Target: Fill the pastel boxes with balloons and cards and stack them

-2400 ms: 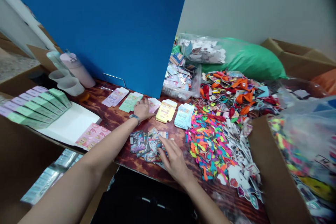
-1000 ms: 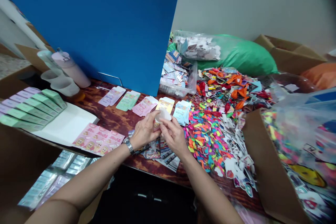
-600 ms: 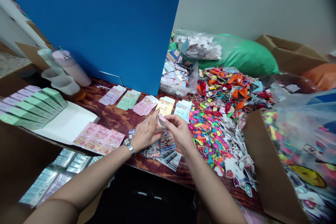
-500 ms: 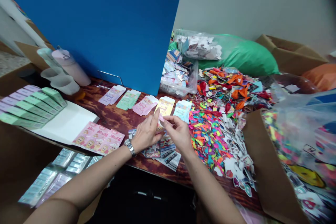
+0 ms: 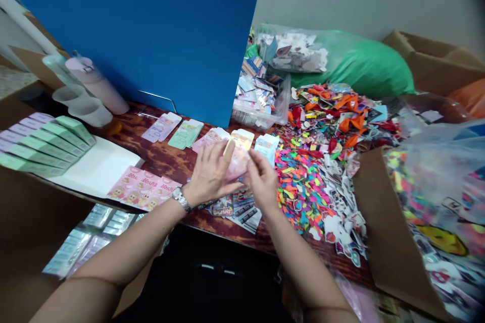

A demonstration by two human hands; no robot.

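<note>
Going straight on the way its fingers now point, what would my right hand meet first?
Probably the blurred pale pink folded paper piece by the fingertips of the right hand, just in front of the left hand. Depth is unclear, so they may already touch.

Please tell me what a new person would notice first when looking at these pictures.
The eye falls first on the large heap of brightly coloured scraps on the right side of the dark wooden table, with a green bag behind it. A tall blue board fills the upper left of the view. In the middle, the left hand and right hand hold a pink card between them, above the table.
</note>
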